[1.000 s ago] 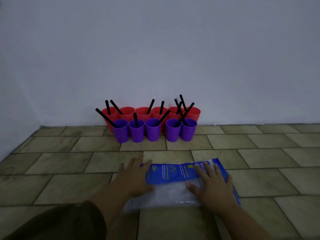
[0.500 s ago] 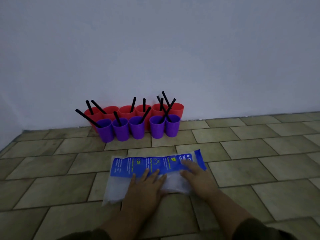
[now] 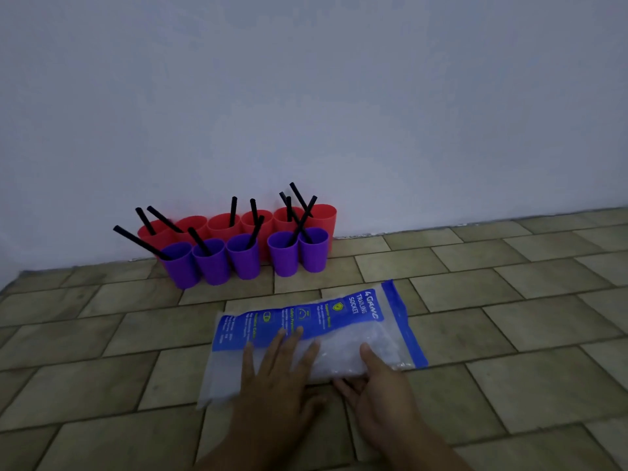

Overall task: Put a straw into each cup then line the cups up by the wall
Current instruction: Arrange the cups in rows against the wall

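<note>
Plastic bag, clear with a blue printed band, lies on the tiled floor. The left hand presses flat on it, fingers straight and spread. The right hand grips its near edge, thumb on top, fingers tucked beneath. Far left, red cups line the wall, with purple cups just in front and black straws in them.

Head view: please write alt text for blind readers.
The left hand lies flat on a plastic bag on the tiled floor; the right hand pinches its edge. Red cups and purple cups with black straws line the wall.
</note>
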